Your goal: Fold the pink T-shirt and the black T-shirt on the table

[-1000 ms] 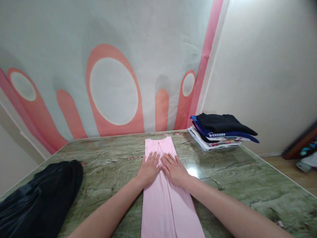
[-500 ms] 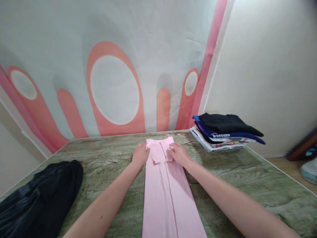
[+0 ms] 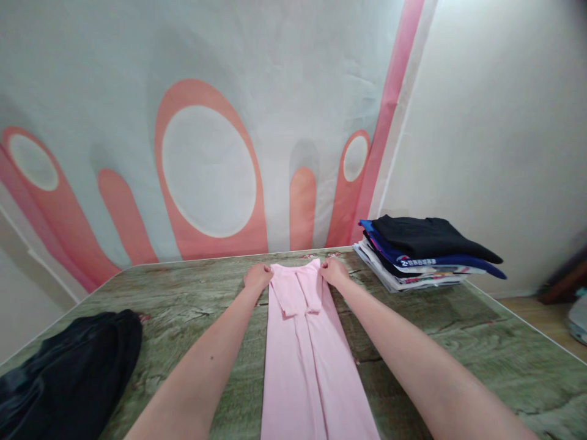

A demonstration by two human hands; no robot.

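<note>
A pink shirt (image 3: 305, 360) lies lengthwise down the table, its sides folded inward into a long strip. Its short sleeves are tucked on top near the far end, and its near end runs out of view at the bottom. My left hand (image 3: 257, 276) pinches the far left corner by the neckline. At the opposite corner, my right hand (image 3: 334, 272) has its fingers closed on the pink fabric. Both forearms reach forward on either side of the shirt.
To the right, a stack of folded clothes (image 3: 426, 253) stands near the table's back edge, black on top. Dark crumpled clothing (image 3: 77, 366) lies at the left. The wood-patterned table (image 3: 192, 330) meets a printed wall hanging (image 3: 275, 91) behind.
Both hands have shifted outward and slightly toward the far corners of the pink shirt, gripping there now. The view has moved a little.
</note>
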